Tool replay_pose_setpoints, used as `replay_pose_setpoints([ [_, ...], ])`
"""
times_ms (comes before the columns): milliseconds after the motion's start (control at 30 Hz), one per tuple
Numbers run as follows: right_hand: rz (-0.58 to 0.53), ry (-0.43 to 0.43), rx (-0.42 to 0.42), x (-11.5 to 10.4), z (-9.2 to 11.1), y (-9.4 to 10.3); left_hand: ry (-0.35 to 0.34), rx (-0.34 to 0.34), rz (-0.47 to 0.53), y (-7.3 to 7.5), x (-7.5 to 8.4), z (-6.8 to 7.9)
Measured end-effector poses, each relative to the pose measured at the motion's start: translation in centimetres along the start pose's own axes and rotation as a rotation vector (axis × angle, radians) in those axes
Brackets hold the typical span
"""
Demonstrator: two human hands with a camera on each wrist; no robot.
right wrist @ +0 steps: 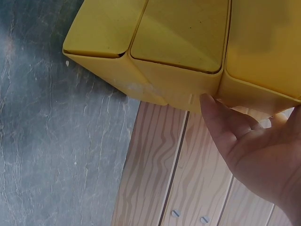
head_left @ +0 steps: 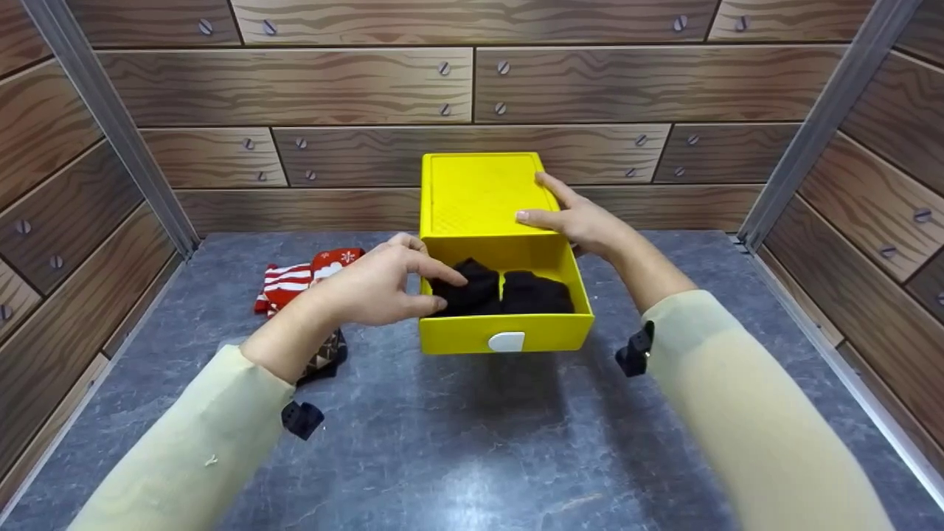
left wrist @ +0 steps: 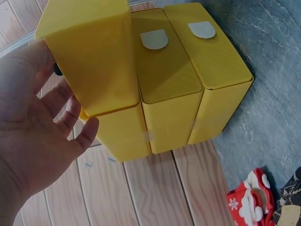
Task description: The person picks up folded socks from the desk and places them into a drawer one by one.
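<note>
A yellow drawer unit (head_left: 483,193) stands on the grey tabletop, its top drawer (head_left: 472,333) pulled out. Two black bundles of cloth lie inside, a left one (head_left: 479,289) and a right one (head_left: 536,293). My left hand (head_left: 383,279) reaches over the drawer's left wall, index finger and thumb at the left bundle. Its other fingers lie along the drawer's outer side in the left wrist view. My right hand (head_left: 586,221) rests on the unit's right top edge, thumb on the lid and other fingers partly hidden down the side; no black bundle is near it.
Red-and-white patterned socks (head_left: 299,276) lie left of the unit, partly behind my left forearm. A dark patterned sock (head_left: 328,355) lies nearer me. Two lower drawers, a middle one (left wrist: 169,61) and a bottom one (left wrist: 211,56), are closed. Wood-patterned walls (head_left: 354,85) surround the table.
</note>
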State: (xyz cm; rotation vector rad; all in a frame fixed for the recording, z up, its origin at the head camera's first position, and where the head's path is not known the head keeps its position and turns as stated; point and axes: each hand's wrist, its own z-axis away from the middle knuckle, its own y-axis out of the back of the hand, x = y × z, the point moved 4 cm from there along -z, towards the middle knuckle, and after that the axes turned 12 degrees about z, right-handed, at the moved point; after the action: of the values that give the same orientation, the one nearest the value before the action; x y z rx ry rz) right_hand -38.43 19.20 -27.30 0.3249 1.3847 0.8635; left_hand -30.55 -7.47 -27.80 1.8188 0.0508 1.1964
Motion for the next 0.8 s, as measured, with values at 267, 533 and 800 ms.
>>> replay_pose_setpoints([
  [267, 0.004, -0.011, 0.005, 0.0, 0.0, -0.1, 0.005, -0.003, -0.054, 0.1, 0.4, 0.0],
  [533, 0.000, -0.005, -0.001, -0.1, 0.1, -0.1, -0.043, 0.041, -0.127, 0.7, 1.1, 0.4],
  [800, -0.016, -0.007, -0.006, 0.0, 0.0, 0.0, -0.142, 0.147, -0.080, 1.7, 2.2, 1.4],
])
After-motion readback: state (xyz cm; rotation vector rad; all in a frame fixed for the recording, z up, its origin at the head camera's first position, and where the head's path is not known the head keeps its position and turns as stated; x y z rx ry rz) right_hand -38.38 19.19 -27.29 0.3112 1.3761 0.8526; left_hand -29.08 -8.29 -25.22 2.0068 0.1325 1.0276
